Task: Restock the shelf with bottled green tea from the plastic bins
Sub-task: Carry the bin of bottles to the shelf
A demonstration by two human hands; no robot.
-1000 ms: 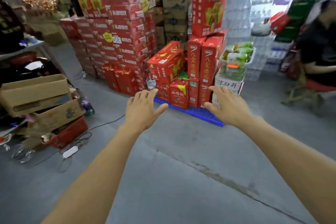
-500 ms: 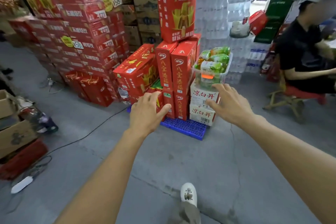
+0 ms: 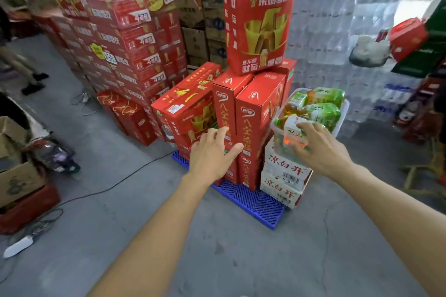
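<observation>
Grey concrete floor point(image 3: 241, 260) is lying wide open up to the blue pallet point(image 3: 253, 202), where my left hand point(image 3: 212, 154) is hovering spread while my right hand point(image 3: 321, 149), fingers splayed, is touching the clear bin point(image 3: 342, 113) of green tea bottles point(image 3: 321, 113) sitting atop white cartons point(image 3: 284, 176).

One head-worn wide-angle camera is looking forward and down from standing height. It is facing stacked red cartons point(image 3: 255, 113) on a blue pallet point(image 3: 251, 202) nearby, with grey floor point(image 3: 265, 260) filling the lower frame. Edges are bowing.
</observation>
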